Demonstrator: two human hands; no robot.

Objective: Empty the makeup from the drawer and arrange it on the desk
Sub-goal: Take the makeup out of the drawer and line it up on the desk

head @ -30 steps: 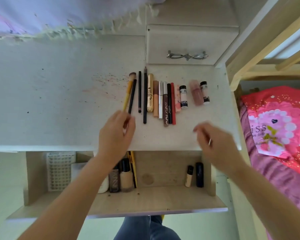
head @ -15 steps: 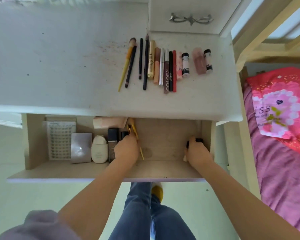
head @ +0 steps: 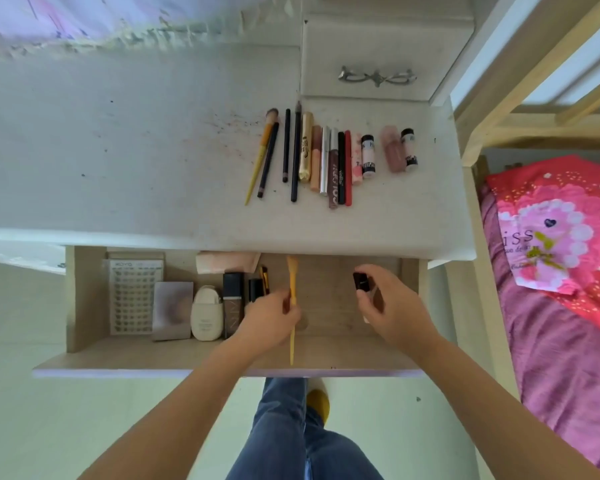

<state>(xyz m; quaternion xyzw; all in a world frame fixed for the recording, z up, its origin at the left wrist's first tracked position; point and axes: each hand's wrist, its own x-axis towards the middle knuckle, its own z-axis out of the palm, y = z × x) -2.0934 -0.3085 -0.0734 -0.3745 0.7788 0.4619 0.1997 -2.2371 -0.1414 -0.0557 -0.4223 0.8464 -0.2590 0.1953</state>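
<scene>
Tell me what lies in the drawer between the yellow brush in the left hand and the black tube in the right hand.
Only bare drawer floor, as the head view shows, separates the yellow brush in the left hand from the black tube in the right hand.

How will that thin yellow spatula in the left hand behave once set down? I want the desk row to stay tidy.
The yellow spatula looks long, thin and light, so it probably nudges easily. Its flat blade should stop rolling. The left hand pinches it mid-handle.

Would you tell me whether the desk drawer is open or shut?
Open: the drawer is pulled out below the desk, its contents exposed.
</scene>
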